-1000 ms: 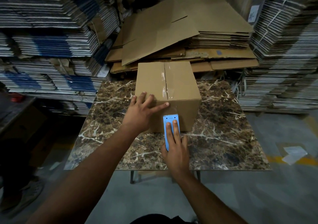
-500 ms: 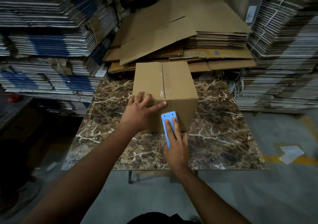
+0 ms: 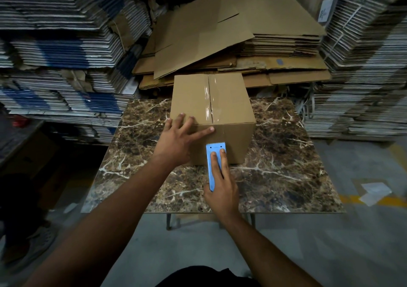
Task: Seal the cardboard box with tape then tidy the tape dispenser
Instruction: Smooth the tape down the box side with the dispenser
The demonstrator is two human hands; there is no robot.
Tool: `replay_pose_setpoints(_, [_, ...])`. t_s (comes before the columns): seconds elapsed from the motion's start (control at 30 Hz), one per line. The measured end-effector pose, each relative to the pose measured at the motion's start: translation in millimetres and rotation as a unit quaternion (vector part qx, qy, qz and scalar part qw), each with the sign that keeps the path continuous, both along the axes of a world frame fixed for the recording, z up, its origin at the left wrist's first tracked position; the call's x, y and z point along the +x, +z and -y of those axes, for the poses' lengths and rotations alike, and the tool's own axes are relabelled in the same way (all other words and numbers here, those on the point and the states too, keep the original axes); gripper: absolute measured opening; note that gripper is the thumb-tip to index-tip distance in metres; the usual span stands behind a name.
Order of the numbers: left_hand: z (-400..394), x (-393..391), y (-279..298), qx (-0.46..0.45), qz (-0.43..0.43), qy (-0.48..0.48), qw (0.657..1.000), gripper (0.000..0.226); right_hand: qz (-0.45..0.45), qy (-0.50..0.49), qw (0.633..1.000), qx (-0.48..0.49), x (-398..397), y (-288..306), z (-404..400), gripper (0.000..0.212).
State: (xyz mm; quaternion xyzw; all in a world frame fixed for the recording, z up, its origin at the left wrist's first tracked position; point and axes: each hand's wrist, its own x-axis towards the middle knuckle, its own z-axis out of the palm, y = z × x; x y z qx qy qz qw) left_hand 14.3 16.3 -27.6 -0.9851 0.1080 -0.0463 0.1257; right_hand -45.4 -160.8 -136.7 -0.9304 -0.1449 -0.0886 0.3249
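Note:
A closed brown cardboard box (image 3: 231,101) stands on a marble-patterned table (image 3: 286,165). Clear tape (image 3: 208,101) runs along its top seam and down the near face. My left hand (image 3: 178,141) lies flat on the box's near top edge, fingers spread, the index finger pressing the tape at the edge. My right hand (image 3: 222,183) grips a blue tape dispenser (image 3: 214,154), two fingers lying along its top. Its toothed end rests against the lower part of the box's near face.
Flattened brown cartons (image 3: 220,33) are piled behind the table. Tall stacks of bundled flat card (image 3: 55,44) rise at the left and others (image 3: 363,66) at the right. A white paper scrap (image 3: 374,193) lies on the grey floor at right.
The hands and dispenser keep almost the same pose. The view has shifted slightly, and the dispenser sits marginally higher against the box face.

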Motion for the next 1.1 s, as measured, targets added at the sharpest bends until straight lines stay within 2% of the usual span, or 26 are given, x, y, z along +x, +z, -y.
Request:
replay_pose_setpoints(0.3, [0, 5, -1, -0.001, -0.005, 0.005, 1.000, 0.109, -0.009, 0.009, 1.000, 0.022, 3, 1, 7, 0.101])
replay_pose_setpoints(0.7, [0, 3, -1, 0.002, -0.001, 0.002, 1.000, 0.103, -0.130, 0.014, 0.990, -0.057, 26, 53, 3, 0.087])
replay_pose_setpoints(0.93, [2, 5, 0, 0.000, 0.000, 0.006, 1.000, 0.104, -0.157, 0.011, 0.986, -0.061, 43, 74, -5, 0.085])
replay_pose_setpoints(1.1, [2, 6, 1, 0.014, -0.006, 0.005, 1.000, 0.108, -0.161, 0.017, 0.981, -0.107, 50, 91, -6, 0.079])
